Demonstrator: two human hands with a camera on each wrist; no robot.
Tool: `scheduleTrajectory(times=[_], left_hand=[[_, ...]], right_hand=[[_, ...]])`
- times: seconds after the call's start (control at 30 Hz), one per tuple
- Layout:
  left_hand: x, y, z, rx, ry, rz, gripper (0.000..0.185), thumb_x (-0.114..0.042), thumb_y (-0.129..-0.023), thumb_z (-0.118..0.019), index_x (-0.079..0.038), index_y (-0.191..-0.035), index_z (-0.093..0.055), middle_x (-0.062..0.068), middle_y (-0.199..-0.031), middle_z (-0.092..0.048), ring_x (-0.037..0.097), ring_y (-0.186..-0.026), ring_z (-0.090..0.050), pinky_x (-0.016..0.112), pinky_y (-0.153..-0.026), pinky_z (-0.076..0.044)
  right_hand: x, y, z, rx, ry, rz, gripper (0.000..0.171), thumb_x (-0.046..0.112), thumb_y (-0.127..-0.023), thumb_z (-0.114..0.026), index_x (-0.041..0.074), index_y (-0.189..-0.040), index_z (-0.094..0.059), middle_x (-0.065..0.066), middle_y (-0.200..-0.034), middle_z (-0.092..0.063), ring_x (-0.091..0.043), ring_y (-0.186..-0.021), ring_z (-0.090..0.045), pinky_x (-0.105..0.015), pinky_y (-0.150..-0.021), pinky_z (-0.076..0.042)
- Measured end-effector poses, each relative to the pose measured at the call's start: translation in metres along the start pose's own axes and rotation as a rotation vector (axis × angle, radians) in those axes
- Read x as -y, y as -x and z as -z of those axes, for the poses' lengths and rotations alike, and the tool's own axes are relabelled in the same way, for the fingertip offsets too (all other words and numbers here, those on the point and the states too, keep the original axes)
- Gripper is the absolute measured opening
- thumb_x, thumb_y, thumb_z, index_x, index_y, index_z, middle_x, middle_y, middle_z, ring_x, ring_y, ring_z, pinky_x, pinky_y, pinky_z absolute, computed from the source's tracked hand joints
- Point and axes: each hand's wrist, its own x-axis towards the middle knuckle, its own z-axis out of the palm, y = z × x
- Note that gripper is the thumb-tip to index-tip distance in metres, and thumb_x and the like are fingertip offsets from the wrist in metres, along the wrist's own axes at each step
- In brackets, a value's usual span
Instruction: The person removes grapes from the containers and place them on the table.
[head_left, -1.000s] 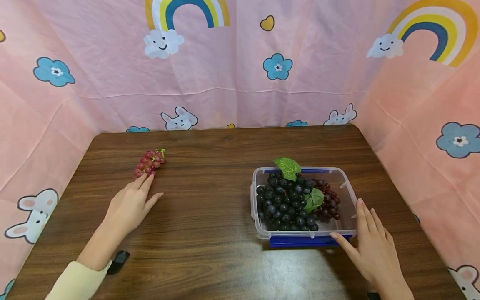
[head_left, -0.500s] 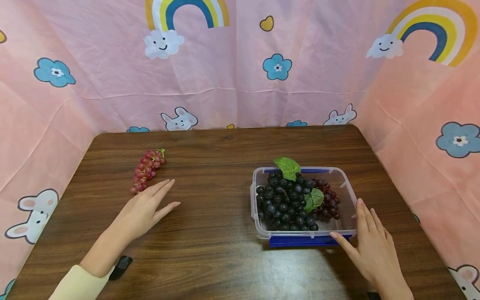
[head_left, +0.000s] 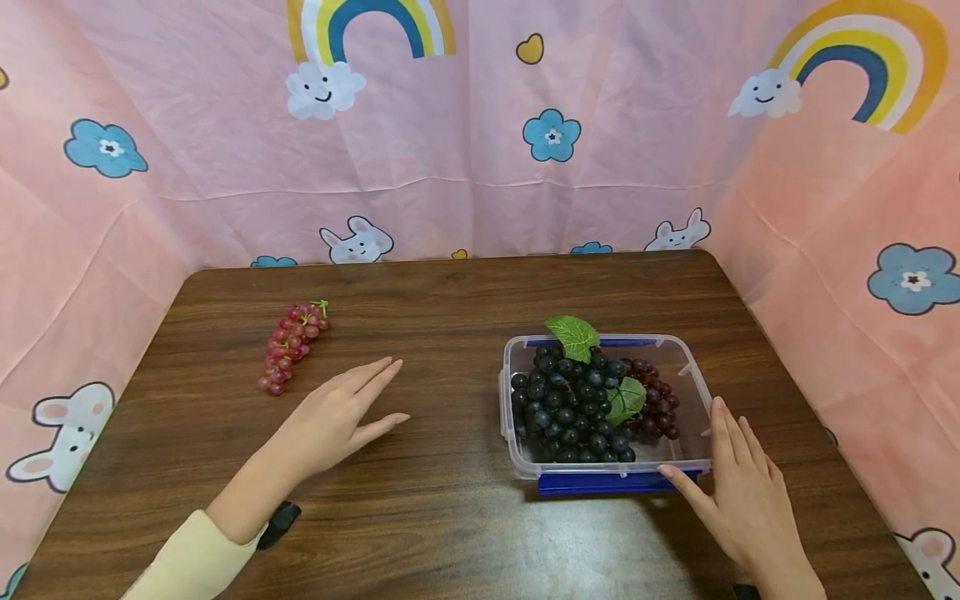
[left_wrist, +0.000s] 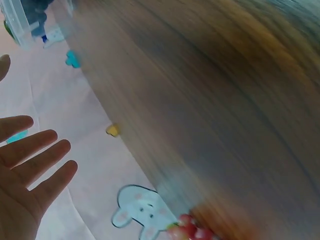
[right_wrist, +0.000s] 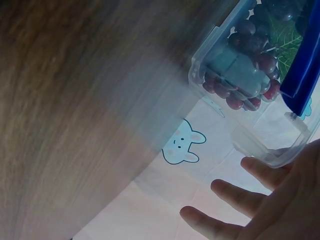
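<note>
Hovering flat over the middle of the brown worktop [head_left: 420, 500], left hand [head_left: 337, 417] with fingers straight and spread, grasping nothing; same splayed fingers [left_wrist: 35, 150] in the left wrist view. Near it, toward the worktop's left edge and clear of the fingertips, a small bunch of red grapes [head_left: 291, 343] lying on the wood, green stem pointing to the far edge. Resting against the near right corner of a clear plastic container [head_left: 697, 379], right hand [head_left: 738, 492], fingers straight along the container's right wall and thumb on its front rim, not curled round it. Sitting toward the worktop's right edge, container on a blue lid [head_left: 600, 482], holding a large bunch of dark grapes [head_left: 570, 408] with two green leaves [head_left: 576, 335] and some dark red grapes [head_left: 656, 408] on its right side. Behind the worktop, a pink curtain [head_left: 480, 167] printed with rainbows, rabbits and flowers.
</note>
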Motion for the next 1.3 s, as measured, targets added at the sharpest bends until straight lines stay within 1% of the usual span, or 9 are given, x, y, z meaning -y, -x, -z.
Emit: scheduleTrajectory(times=[0.17,0.33,0.67,0.73,0.8,0.9,0.97,1.17,1.3], left_hand=[[-0.009,-0.012,-0.004,0.000,-0.017,-0.057,0.073,-0.055,-0.107,-0.055,0.004,-0.149,-0.055,0.026,-0.143,-0.063,0.041,-0.124,-0.067,0.055,-0.100,-0.057],[-0.019,-0.026,-0.007,-0.012,-0.043,-0.102,0.081,-0.064,-0.108,-0.037,0.004,-0.149,-0.056,0.026,-0.143,-0.063,0.040,-0.125,-0.066,0.054,-0.103,-0.055],[-0.042,-0.056,-0.011,-0.060,-0.064,-0.219,0.084,-0.065,-0.109,-0.027,0.003,-0.146,-0.058,0.025,-0.144,-0.062,0.039,-0.128,-0.065,0.052,-0.106,-0.053],[-0.047,-0.062,-0.012,-0.060,-0.075,-0.242,0.080,-0.063,-0.109,-0.033,0.003,-0.146,-0.058,0.025,-0.143,-0.063,0.038,-0.128,-0.064,0.052,-0.107,-0.053],[-0.052,-0.067,-0.014,-0.054,-0.090,-0.262,0.075,-0.060,-0.108,-0.047,0.003,-0.147,-0.058,0.024,-0.143,-0.063,0.037,-0.129,-0.064,0.050,-0.108,-0.052],[-0.059,-0.075,-0.016,-0.041,-0.122,-0.291,0.075,-0.055,-0.100,-0.069,0.003,-0.147,-0.058,0.022,-0.143,-0.063,0.034,-0.130,-0.064,0.048,-0.108,-0.053],[-0.064,-0.080,-0.019,-0.038,-0.147,-0.315,0.078,-0.053,-0.094,-0.077,0.002,-0.146,-0.059,0.022,-0.143,-0.064,0.033,-0.129,-0.064,0.046,-0.108,-0.053],[-0.079,-0.096,-0.027,-0.040,-0.194,-0.382,0.079,-0.057,-0.093,-0.076,0.000,-0.145,-0.061,0.018,-0.140,-0.067,0.030,-0.127,-0.066,0.043,-0.108,-0.053],[-0.087,-0.105,-0.031,-0.012,-0.201,-0.408,0.079,-0.059,-0.095,-0.073,-0.002,-0.147,-0.060,0.018,-0.143,-0.065,0.030,-0.128,-0.066,0.043,-0.109,-0.052]], right_hand=[[0.001,0.001,0.000,-0.011,-0.005,0.001,0.113,0.062,-0.097,-0.066,0.006,-0.170,-0.001,-0.031,-0.167,-0.028,-0.058,-0.148,-0.031,-0.081,-0.101,-0.034],[0.000,0.001,-0.001,-0.014,-0.012,-0.001,0.112,0.062,-0.098,-0.066,0.005,-0.170,-0.002,-0.030,-0.168,-0.028,-0.058,-0.148,-0.031,-0.081,-0.101,-0.034],[0.000,0.000,-0.001,-0.009,-0.015,-0.004,0.111,0.062,-0.098,-0.065,0.005,-0.170,-0.002,-0.031,-0.168,-0.028,-0.058,-0.148,-0.031,-0.081,-0.101,-0.034],[0.001,0.001,-0.001,-0.003,-0.016,-0.006,0.111,0.062,-0.098,-0.065,0.004,-0.170,-0.002,-0.031,-0.168,-0.027,-0.058,-0.148,-0.030,-0.081,-0.101,-0.034],[0.001,0.000,-0.001,0.003,-0.018,-0.007,0.111,0.062,-0.099,-0.065,0.004,-0.170,-0.002,-0.031,-0.168,-0.027,-0.058,-0.149,-0.030,-0.081,-0.102,-0.033],[0.001,0.000,-0.001,0.006,-0.021,-0.009,0.111,0.062,-0.099,-0.065,0.004,-0.170,-0.002,-0.031,-0.168,-0.026,-0.058,-0.149,-0.030,-0.081,-0.102,-0.033],[0.000,0.000,-0.001,0.006,-0.021,-0.010,0.111,0.062,-0.099,-0.065,0.004,-0.170,-0.002,-0.031,-0.169,-0.025,-0.058,-0.149,-0.029,-0.081,-0.102,-0.033],[0.001,0.000,0.000,0.008,-0.023,-0.014,0.112,0.062,-0.098,-0.065,0.006,-0.170,0.000,-0.030,-0.169,-0.026,-0.058,-0.150,-0.029,-0.082,-0.103,-0.032],[0.002,0.001,-0.001,-0.001,-0.020,-0.014,0.112,0.062,-0.098,-0.066,0.006,-0.170,-0.001,-0.030,-0.169,-0.027,-0.057,-0.149,-0.030,-0.081,-0.103,-0.033]])
